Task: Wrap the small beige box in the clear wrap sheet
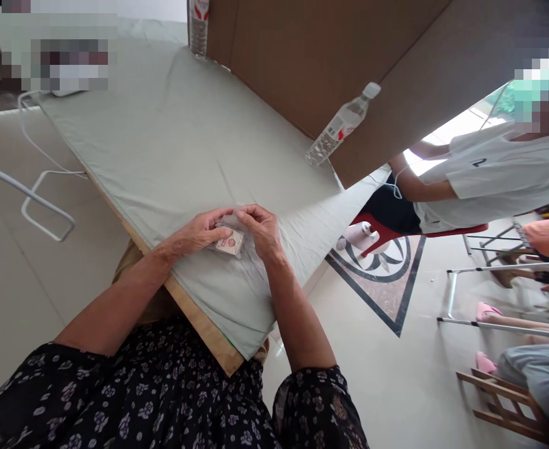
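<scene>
A small cream box with red print [230, 244] lies near the corner of the cloth-covered table [171, 149], with clear plastic film about it. My left hand [205, 229] has its fingers closed on the box's left and upper side, the thumb on its top. On the other side, my right hand [264, 232] pinches the clear film [233, 218] between thumb and forefinger. Both hands nearly meet above the box. Its far edge is partly hidden by my fingers.
A tall brown cardboard panel [293, 68] stands across the table. One water bottle [340, 128] leans before it; another bottle [199, 31] stands at its far end. At right, a person in a white shirt [503, 174] sits on a red chair [452, 232]. Wooden table edge [199, 324] nearest me.
</scene>
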Motion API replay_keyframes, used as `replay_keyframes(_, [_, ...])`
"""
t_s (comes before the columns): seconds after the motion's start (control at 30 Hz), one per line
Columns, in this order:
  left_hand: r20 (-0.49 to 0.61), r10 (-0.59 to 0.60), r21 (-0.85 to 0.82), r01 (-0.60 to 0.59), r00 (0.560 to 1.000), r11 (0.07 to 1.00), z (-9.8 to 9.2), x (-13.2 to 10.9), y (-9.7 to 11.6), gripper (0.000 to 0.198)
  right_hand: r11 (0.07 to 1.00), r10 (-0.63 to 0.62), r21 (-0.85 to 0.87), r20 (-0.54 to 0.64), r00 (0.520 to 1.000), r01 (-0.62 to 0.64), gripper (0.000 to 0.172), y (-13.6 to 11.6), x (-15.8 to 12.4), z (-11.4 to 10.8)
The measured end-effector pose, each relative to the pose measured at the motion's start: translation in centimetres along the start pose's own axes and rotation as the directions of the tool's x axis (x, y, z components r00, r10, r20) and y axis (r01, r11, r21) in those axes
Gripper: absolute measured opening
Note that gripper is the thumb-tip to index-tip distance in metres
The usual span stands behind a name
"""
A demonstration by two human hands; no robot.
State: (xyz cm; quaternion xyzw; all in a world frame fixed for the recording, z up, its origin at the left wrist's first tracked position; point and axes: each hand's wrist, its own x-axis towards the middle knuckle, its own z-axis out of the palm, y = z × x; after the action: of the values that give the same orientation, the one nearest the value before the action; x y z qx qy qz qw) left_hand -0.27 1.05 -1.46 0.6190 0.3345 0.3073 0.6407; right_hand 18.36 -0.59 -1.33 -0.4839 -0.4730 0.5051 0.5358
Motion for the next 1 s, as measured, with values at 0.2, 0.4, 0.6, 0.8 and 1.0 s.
replay_keyframes(0.2, [-0.105,0.016,0.150,0.000,0.994,0.989,0.3,0.1,-0.6,0.071,0.936,-0.237,-0.267,0.011,0.971,0.231,0.016,0.0,-1.3,-0.3])
replay_keyframes(0.4, [-0.188,0.062,0.241,-0.015,0.980,0.970,0.9,-0.1,-0.7,0.067,0.645,-0.466,-0.613,0.158,0.870,0.457,0.013,-0.1,-3.1,-0.6])
replay_keyframes(0.6, [-0.211,0.160,0.291,-0.094,0.964,0.952,1.4,-0.4,-0.8,0.057,0.160,-0.464,-0.830,0.414,0.783,0.534,0.026,-0.3,-5.6,-1.3])
replay_keyframes(0.8, [-0.269,0.170,0.329,-0.076,0.948,0.941,0.9,-0.9,-0.7,0.052,0.062,-0.431,-0.888,0.388,0.814,0.456,0.030,1.4,-5.7,-0.9])
replay_keyframes(1.0, [-0.250,0.196,0.346,-0.102,0.948,0.933,0.8,-0.6,-0.8,0.057,0.400,-0.418,-0.810,0.255,0.872,0.429,0.054,1.2,-4.8,-1.5])
